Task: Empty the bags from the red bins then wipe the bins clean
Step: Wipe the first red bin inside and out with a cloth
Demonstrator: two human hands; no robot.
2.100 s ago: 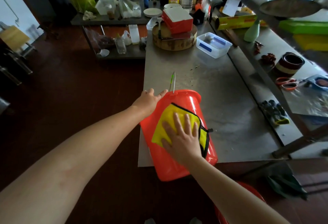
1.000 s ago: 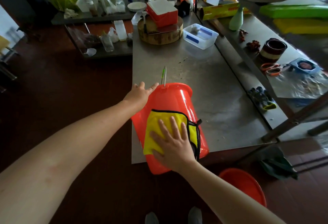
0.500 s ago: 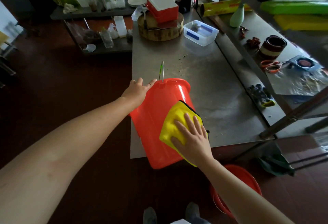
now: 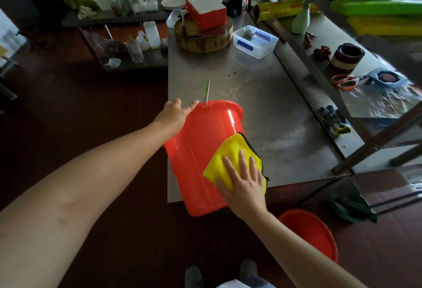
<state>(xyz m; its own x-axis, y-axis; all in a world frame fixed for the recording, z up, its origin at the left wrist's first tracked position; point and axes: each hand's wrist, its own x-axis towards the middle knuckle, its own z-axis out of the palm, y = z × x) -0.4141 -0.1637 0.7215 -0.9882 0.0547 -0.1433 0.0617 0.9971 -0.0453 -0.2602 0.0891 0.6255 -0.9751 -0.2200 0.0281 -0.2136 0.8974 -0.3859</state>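
Note:
A red bin (image 4: 198,150) lies on its side over the near-left corner of the steel table (image 4: 285,116), its bottom sticking out past the edge toward me. My left hand (image 4: 175,114) rests on the bin's upper left side by the rim, fingers straight. My right hand (image 4: 244,180) presses a yellow cloth (image 4: 226,159) with black trim flat against the bin's right side. A second red bin (image 4: 312,230) stands on the floor at lower right, partly hidden by my right arm.
A green-handled tool (image 4: 207,91) lies on the table just beyond the bin's rim. Farther back are a round wooden block (image 4: 203,36) with a red box on it and a clear plastic container (image 4: 255,41). A side shelf at right holds gloves (image 4: 333,121) and scissors.
My right hand slid the yellow cloth from the top of the bin round to its right side. My left hand stayed on the rim end.

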